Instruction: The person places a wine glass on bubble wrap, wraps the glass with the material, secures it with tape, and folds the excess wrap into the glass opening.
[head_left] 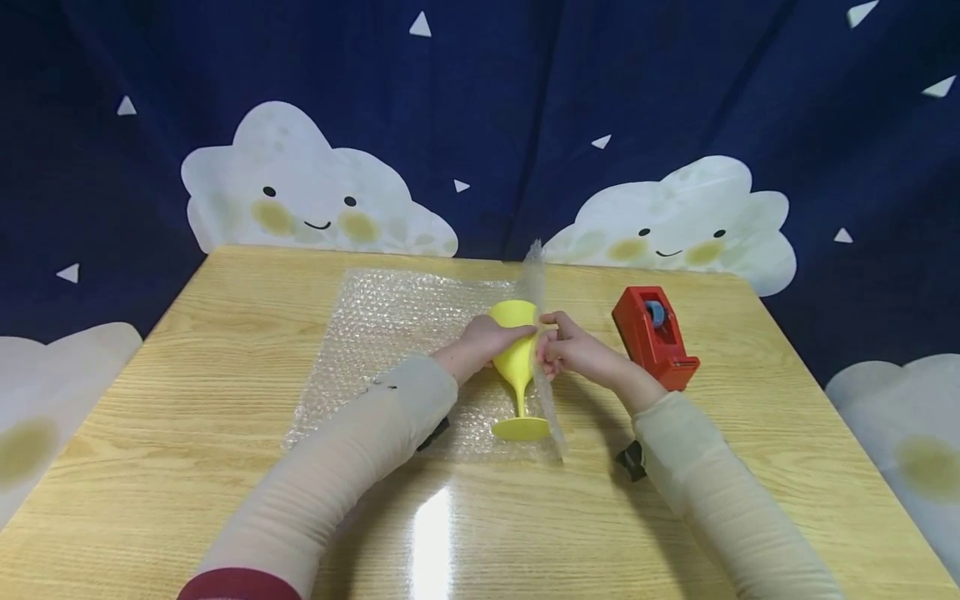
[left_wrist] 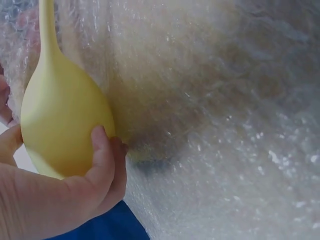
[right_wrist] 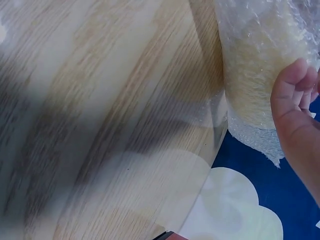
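A yellow plastic goblet [head_left: 516, 362] lies on its side on a sheet of bubble wrap [head_left: 390, 321], its foot toward the person. My left hand [head_left: 480, 342] grips the goblet's bowl; in the left wrist view, the fingers [left_wrist: 102, 155] curl round the bowl near its rim. On the other side, my right hand [head_left: 576, 348] holds the raised right edge of the bubble wrap up against the goblet. Through that flap, the goblet's yellow shows blurred in the right wrist view, where the right hand [right_wrist: 297, 112] has its fingers bent at the bubble wrap [right_wrist: 250, 75].
A red tape dispenser [head_left: 654, 337] with a blue roll stands right of the right hand. Everything lies on a light wooden table [head_left: 187, 375]. Behind the table's far edge hangs a dark blue curtain [head_left: 495, 100] with smiling clouds.
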